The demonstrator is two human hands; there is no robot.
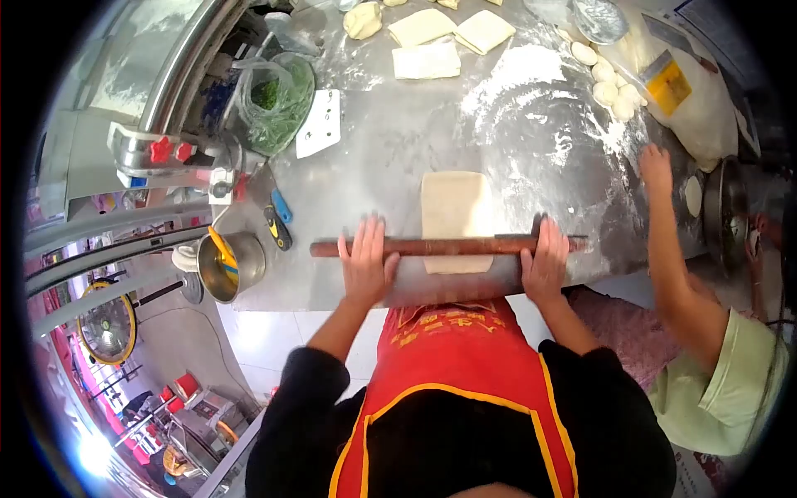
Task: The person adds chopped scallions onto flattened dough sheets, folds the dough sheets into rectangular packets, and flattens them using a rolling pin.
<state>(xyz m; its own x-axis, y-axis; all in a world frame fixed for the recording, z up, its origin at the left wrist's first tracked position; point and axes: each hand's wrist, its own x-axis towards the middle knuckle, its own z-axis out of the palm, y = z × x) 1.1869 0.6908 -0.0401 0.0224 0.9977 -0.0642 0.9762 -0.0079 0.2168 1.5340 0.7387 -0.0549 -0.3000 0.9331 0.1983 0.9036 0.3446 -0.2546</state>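
A dark wooden rolling pin (pixel 452 247) lies crosswise over a flat rectangular sheet of dough (pixel 455 203) near the front edge of the metal table. My left hand (pixel 365 264) rests on the pin's left part, fingers stretched out and thumb apart. On the pin's right part lies my right hand (pixel 545 261), its fingers extended over the wood. Both hands touch the pin on either side of the dough, not the dough itself. Most of the sheet shows beyond the pin, and a short strip shows on the near side.
Folded dough pieces (pixel 426 61) lie at the back, with small dough balls (pixel 604 73) at the back right. A co-worker's arm (pixel 664 216) reaches in from the right. Left stand a metal pot (pixel 249 264), a black-and-yellow tool (pixel 277 228) and a bowl of greens (pixel 297 104).
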